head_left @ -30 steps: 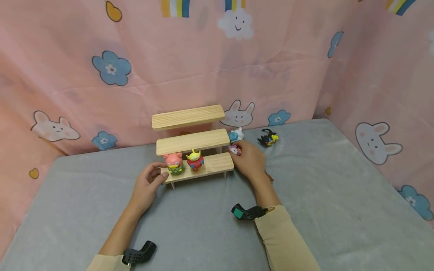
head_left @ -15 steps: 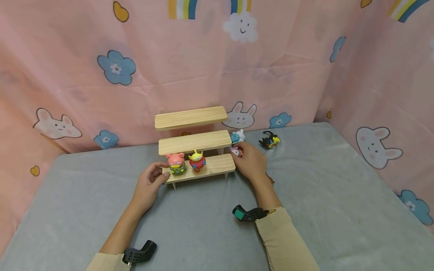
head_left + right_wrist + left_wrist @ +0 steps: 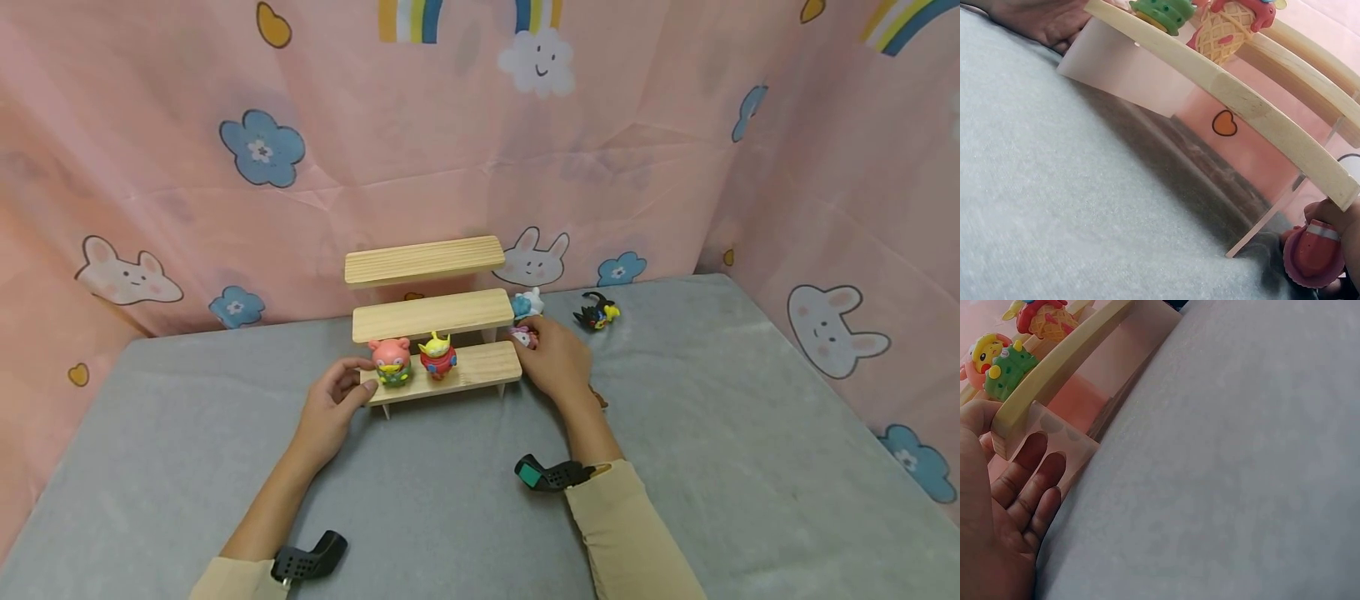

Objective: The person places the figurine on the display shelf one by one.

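Note:
My left hand grips the left end of the lowest step of a three-tier wooden display stand, with the thumb on the step's edge and fingertips against its clear leg panel. Two toy figurines stand on that step: a pink-headed one with a yellow beak and a yellow-headed one in red, whose lower part is a waffle cone. By the step's right end, my right hand holds a pink and purple figurine low near the tablecloth; the fingers partly hide it.
Behind the right hand lies a white and blue figurine. Farther right is a black and yellow figurine. A brown thing peeks out beside the right wrist. A pink patterned curtain hangs close behind the stand.
The head view shifts slightly, so the scene sits a little lower and further right. Both hands keep their places at the stand, and the figurines on the step have not moved.

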`<state>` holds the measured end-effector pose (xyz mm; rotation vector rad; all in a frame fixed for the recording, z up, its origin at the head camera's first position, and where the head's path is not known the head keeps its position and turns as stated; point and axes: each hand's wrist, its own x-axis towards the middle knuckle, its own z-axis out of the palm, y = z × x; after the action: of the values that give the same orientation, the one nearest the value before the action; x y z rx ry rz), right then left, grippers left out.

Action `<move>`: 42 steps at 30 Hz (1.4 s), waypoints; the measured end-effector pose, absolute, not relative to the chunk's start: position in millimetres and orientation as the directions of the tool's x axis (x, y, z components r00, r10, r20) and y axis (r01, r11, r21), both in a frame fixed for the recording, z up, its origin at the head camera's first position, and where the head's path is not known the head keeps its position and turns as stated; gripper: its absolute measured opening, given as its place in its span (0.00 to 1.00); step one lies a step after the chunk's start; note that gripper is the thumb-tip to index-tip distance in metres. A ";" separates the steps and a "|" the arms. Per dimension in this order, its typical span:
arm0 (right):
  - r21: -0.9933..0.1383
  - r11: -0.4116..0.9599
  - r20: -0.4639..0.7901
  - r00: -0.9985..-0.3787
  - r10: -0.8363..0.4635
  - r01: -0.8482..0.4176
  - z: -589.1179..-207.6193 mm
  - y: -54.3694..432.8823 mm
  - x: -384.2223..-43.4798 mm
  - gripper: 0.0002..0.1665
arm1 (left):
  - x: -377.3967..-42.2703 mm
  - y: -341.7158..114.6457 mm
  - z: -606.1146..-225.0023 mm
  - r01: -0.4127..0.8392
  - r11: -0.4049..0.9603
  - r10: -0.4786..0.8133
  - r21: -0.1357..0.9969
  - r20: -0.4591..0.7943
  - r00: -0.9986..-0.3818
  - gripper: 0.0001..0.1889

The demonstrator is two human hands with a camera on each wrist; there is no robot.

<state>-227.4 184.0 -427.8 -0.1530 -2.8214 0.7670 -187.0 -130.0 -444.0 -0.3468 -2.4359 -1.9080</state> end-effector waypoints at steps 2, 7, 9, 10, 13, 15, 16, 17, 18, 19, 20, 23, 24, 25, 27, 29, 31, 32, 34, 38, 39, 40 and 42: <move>-0.510 0.859 0.178 -0.972 0.155 0.043 -428.3 184.0 -227.8 0.24 | -187.3 -130.2 -444.1 0.192 0.225 0.158 0.955 0.158 -0.975 0.12; -0.507 0.861 0.190 -0.970 0.150 0.034 -429.1 184.1 -228.0 0.24 | -187.9 -130.5 -444.2 0.194 0.227 0.163 0.954 0.159 -0.974 0.12; -0.505 0.862 0.196 -0.970 0.147 0.029 -429.4 184.3 -228.1 0.24 | -187.7 -130.7 -444.1 0.196 0.228 0.166 0.954 0.160 -0.973 0.12; -0.505 0.862 0.198 -0.969 0.146 0.027 -429.6 184.3 -228.1 0.24 | -187.6 -130.7 -444.1 0.198 0.230 0.167 0.953 0.162 -0.973 0.12; -0.506 0.862 0.200 -0.969 0.145 0.025 -430.3 184.4 -228.2 0.25 | -186.9 -130.7 -443.7 0.198 0.235 0.167 0.952 0.161 -0.973 0.12; -0.506 0.862 0.201 -0.969 0.146 0.025 -430.4 184.3 -228.1 0.25 | -186.5 -130.6 -443.4 0.197 0.238 0.166 0.951 0.160 -0.973 0.12; -0.506 0.862 0.202 -0.968 0.147 0.025 -430.5 184.2 -228.0 0.25 | -186.3 -130.5 -443.3 0.196 0.240 0.165 0.951 0.159 -0.973 0.12; -0.505 0.863 0.203 -0.968 0.147 0.025 -430.6 184.2 -227.9 0.25 | -186.1 -130.4 -443.1 0.193 0.241 0.164 0.951 0.156 -0.974 0.12; -0.504 0.863 0.205 -0.968 0.147 0.025 -430.6 184.2 -227.9 0.25 | -185.9 -130.3 -443.0 0.192 0.241 0.163 0.951 0.155 -0.974 0.12; -0.504 0.863 0.207 -0.967 0.147 0.023 -430.7 184.2 -227.9 0.25 | -185.8 -130.3 -443.0 0.190 0.241 0.162 0.952 0.154 -0.975 0.12; -0.503 0.864 0.208 -0.967 0.146 0.023 -430.8 184.2 -227.9 0.25 | -185.7 -130.2 -442.9 0.188 0.242 0.162 0.952 0.152 -0.975 0.12; -0.501 0.865 0.211 -0.966 0.147 0.022 -431.6 184.6 -227.9 0.25 | -185.6 -130.0 -443.1 0.187 0.240 0.163 0.953 0.150 -0.975 0.12; -0.501 0.865 0.211 -0.966 0.147 0.023 -431.9 184.7 -227.8 0.25 | -185.7 -130.0 -443.4 0.188 0.239 0.164 0.953 0.151 -0.975 0.12; -0.499 0.866 0.210 -0.966 0.148 0.024 -432.1 184.8 -227.6 0.25 | -185.7 -130.0 -443.6 0.189 0.241 0.164 0.952 0.152 -0.975 0.12; -0.498 0.867 0.209 -0.967 0.148 0.025 -432.6 185.0 -227.3 0.25 | -185.7 -129.9 -444.1 0.191 0.242 0.166 0.951 0.154 -0.974 0.12; -0.497 0.867 0.207 -0.967 0.147 0.025 -432.7 185.1 -227.0 0.25 | -185.8 -129.9 -444.6 0.191 0.243 0.167 0.951 0.153 -0.974 0.12; -0.498 0.867 0.205 -0.968 0.146 0.025 -432.6 185.3 -227.0 0.26 | -185.8 -129.9 -444.8 0.189 0.244 0.167 0.951 0.151 -0.974 0.12; -0.500 0.866 0.203 -0.968 0.146 0.025 -432.4 185.3 -227.1 0.26 | -185.8 -129.9 -444.8 0.189 0.243 0.167 0.951 0.151 -0.974 0.12; -0.501 0.865 0.202 -0.968 0.146 0.025 -432.0 185.4 -227.2 0.26 | -186.1 -129.9 -444.6 0.190 0.241 0.167 0.952 0.153 -0.974 0.12; -0.502 0.864 0.204 -0.968 0.145 0.024 -431.1 185.4 -227.3 0.27 | -186.2 -130.0 -443.8 0.192 0.241 0.167 0.951 0.154 -0.974 0.12; -0.502 0.865 0.206 -0.968 0.145 0.023 -431.0 185.4 -227.3 0.27 | -186.2 -130.1 -443.6 0.191 0.241 0.166 0.952 0.153 -0.974 0.12; -0.501 0.865 0.207 -0.968 0.144 0.022 -430.9 185.3 -227.5 0.26 | -186.2 -130.1 -443.4 0.189 0.242 0.165 0.952 0.151 -0.975 0.12; -0.500 0.866 0.210 -0.967 0.143 0.019 -430.6 185.1 -227.7 0.26 | -186.2 -130.2 -443.0 0.187 0.243 0.164 0.952 0.150 -0.975 0.12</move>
<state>-227.7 185.1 -430.6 -0.1233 -2.7987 0.7472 -186.2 -130.2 -443.0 -0.3473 -2.4620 -1.8891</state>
